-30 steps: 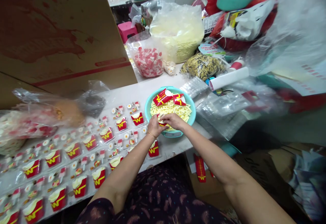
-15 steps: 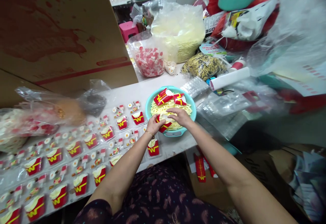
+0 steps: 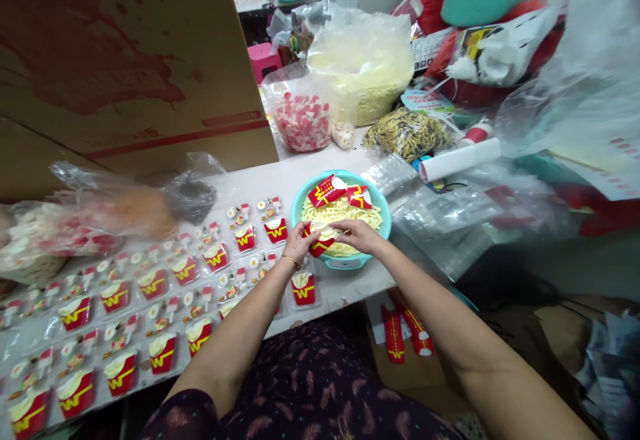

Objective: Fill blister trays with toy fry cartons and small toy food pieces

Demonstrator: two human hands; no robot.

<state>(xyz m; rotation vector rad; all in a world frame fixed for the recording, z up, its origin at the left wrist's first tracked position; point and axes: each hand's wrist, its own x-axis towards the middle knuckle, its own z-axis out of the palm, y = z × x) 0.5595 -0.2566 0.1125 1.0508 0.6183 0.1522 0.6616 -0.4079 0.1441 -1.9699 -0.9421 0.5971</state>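
Note:
A turquoise basin [image 3: 295,210] on the worktable holds a heap of pale yellow toy french fries [image 3: 367,219]. Over its near side, my left hand [image 3: 297,243] grips a small red fries carton [image 3: 321,247] with a yellow mark, tilted on its side. At the carton's mouth, the closed fingertips of my right hand [image 3: 359,236] press on pale fries; how many they pinch is hidden. Two flat red cartons, one larger [image 3: 327,190] and one smaller [image 3: 359,197], lie on the heap at the back of the basin.
Rows of clear blister packs [image 3: 121,373] with filled cartons and tiny food pieces cover the table's left. Behind stand a large cardboard box [image 3: 150,93], a bag of pink-and-white pieces [image 3: 303,120] and a big bag of fries [image 3: 363,87]. Flat cartons [image 3: 394,337] lie below the table edge.
My right hand's fingers have come down and closed in at the carton's mouth, beside my left hand. The left hand still holds the carton. The whole view has shifted slightly.

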